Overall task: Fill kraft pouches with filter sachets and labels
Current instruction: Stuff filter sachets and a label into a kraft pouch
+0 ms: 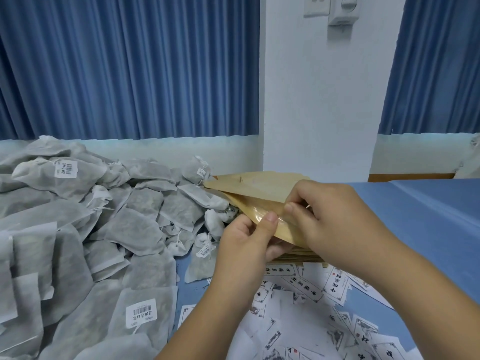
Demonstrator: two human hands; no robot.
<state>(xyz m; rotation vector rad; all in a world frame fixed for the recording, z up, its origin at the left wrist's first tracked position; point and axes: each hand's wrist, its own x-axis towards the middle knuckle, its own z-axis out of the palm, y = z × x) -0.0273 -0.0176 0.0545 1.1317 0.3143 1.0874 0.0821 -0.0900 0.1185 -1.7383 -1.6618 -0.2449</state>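
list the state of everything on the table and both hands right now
kraft pouch: held off the table, mouth being pulled apart
left hand: pinching the pouch's near edge
right hand: pinching the pouch's upper edge
pouch stack: lying flat under the hands
filter sachets: loose heap, several with barcode tags
paper labels: scattered, overlapping
blue curtains: drawn shut

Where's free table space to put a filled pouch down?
Bare blue table lies right of the right hand, from the wall down to the labels. The left side is buried in sachets; loose labels cover the near centre. Both hands hold the pouch over the pouch stack.
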